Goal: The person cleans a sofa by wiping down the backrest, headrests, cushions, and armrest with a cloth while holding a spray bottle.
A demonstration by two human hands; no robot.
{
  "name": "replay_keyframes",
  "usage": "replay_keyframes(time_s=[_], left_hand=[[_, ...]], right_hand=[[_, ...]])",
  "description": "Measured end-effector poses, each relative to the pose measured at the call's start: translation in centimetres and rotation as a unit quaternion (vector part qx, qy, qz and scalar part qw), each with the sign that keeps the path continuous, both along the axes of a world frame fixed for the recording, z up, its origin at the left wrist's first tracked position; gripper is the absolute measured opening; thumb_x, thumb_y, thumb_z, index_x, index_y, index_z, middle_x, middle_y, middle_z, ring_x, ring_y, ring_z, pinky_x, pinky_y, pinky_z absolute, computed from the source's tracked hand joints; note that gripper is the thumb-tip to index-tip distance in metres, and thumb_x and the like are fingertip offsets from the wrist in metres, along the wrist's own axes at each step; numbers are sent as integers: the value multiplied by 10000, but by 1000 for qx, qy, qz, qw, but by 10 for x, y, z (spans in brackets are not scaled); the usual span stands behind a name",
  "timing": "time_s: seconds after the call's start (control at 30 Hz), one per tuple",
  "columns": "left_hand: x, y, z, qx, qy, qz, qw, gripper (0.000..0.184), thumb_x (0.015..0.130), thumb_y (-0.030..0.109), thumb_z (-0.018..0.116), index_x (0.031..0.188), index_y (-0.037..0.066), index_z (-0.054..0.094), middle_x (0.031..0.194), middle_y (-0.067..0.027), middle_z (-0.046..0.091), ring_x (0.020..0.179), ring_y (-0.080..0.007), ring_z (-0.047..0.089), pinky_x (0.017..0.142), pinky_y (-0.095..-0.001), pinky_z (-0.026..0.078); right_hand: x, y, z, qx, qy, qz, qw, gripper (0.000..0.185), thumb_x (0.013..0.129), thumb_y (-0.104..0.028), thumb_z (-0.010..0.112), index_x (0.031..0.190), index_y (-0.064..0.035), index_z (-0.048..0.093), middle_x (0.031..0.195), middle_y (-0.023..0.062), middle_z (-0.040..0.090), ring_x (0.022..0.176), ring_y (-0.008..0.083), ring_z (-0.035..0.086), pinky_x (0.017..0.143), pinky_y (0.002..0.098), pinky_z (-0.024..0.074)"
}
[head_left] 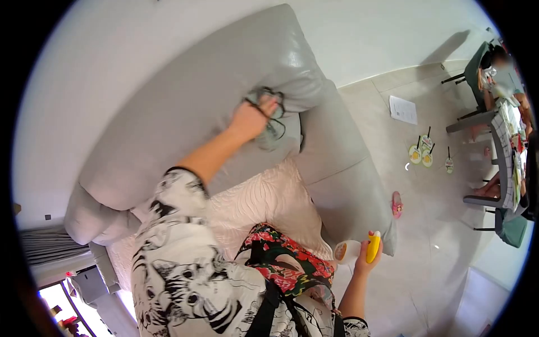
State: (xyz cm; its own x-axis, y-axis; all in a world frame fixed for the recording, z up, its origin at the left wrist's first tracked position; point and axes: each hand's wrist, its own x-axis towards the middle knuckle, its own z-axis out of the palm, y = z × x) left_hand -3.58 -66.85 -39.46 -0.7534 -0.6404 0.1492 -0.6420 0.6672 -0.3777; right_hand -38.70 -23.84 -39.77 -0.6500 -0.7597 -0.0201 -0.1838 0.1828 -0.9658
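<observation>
My left hand (252, 119) is closed on a crumpled, thin grey-green item with black edging (272, 130), against the grey sofa's backrest (196, 106). Black loops stick out around its fingers; exactly what the item is stays unclear. Low on the right, beyond the sofa arm, my right hand (368, 264) is closed around a yellow object (373, 247) with a pale tip. A white tub with an orange label (346, 252) sits right beside that hand's fingers, apparently held with it.
A quilted pale cover (264, 194) lies on the sofa seat. On the tiled floor are a paper sheet (403, 110), several round paddle-like items (427, 158) and a pink shoe (397, 205). People sit by a table (508, 163) with green chairs at the far right.
</observation>
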Motion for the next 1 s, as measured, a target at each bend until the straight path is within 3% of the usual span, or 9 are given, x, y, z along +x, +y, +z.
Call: replay_keyframes(time_s=[0.17,0.3,0.37,0.5,0.7,0.73,0.8,0.93,1.0], left_hand=[[18,-65,149,-165,22,198,966,465,900,201,382,1342,61,359,1409,-98,372,1293,-337,312,1044,-389,309],[-57,-178,138,24,281,314,907,458,883,247,422,1272,8,447,1310,-116,479,1191,-321,424,1000,-421,334],[-111,-205,112,-127,255,309,908,419,865,212,444,1211,-18,499,1249,-158,512,1136,-307,476,963,-402,376],[-179,-171,88,80,138,203,966,285,841,182,450,974,10,635,981,-185,624,963,-310,593,720,-449,518],[-152,-102,-23,302,360,134,873,333,853,165,443,1104,5,594,1141,-168,549,1122,-298,489,951,-453,399],[-135,-75,17,186,104,36,976,339,850,161,447,1134,27,574,1142,-158,551,1132,-291,487,975,-450,380],[-89,-68,52,49,-168,-62,983,351,846,157,450,1164,49,554,1143,-148,553,1141,-284,484,1000,-448,361],[-26,-107,109,-57,27,-144,988,329,829,108,450,1134,149,563,1220,-55,542,1155,-241,486,999,-458,360],[-7,-104,139,-20,149,76,986,232,857,151,436,1030,121,587,1158,-60,565,1101,-245,522,911,-408,435]], right_hand=[[-13,-34,4,-51,-15,-14,998,368,841,-32,575,1191,9,472,1140,105,581,817,99,509,758,231,437],[-6,-42,11,-50,-4,-20,999,367,826,-60,586,1169,19,480,1117,104,585,789,98,502,726,230,434],[-3,-36,16,-56,10,-21,998,376,820,-66,587,1167,23,474,1122,112,581,763,99,507,713,234,439],[11,-23,21,-45,-2,-41,998,373,826,-58,571,1168,33,454,1123,132,577,719,91,510,704,223,435],[6,-18,22,-39,2,-4,999,359,821,-53,577,1154,26,465,1120,120,579,733,91,492,699,216,423],[5,-20,22,-30,18,-15,999,360,819,-52,582,1152,24,470,1119,117,580,737,92,487,701,216,420],[8,-27,22,-21,-22,-23,999,358,817,-47,584,1152,20,479,1117,107,581,745,95,484,716,224,422],[20,-47,28,-23,54,54,997,354,830,-34,557,1175,9,490,1136,91,574,814,109,514,758,241,437],[27,-60,40,0,89,73,993,338,831,-29,554,1163,9,502,1132,87,576,813,108,514,760,242,437]])
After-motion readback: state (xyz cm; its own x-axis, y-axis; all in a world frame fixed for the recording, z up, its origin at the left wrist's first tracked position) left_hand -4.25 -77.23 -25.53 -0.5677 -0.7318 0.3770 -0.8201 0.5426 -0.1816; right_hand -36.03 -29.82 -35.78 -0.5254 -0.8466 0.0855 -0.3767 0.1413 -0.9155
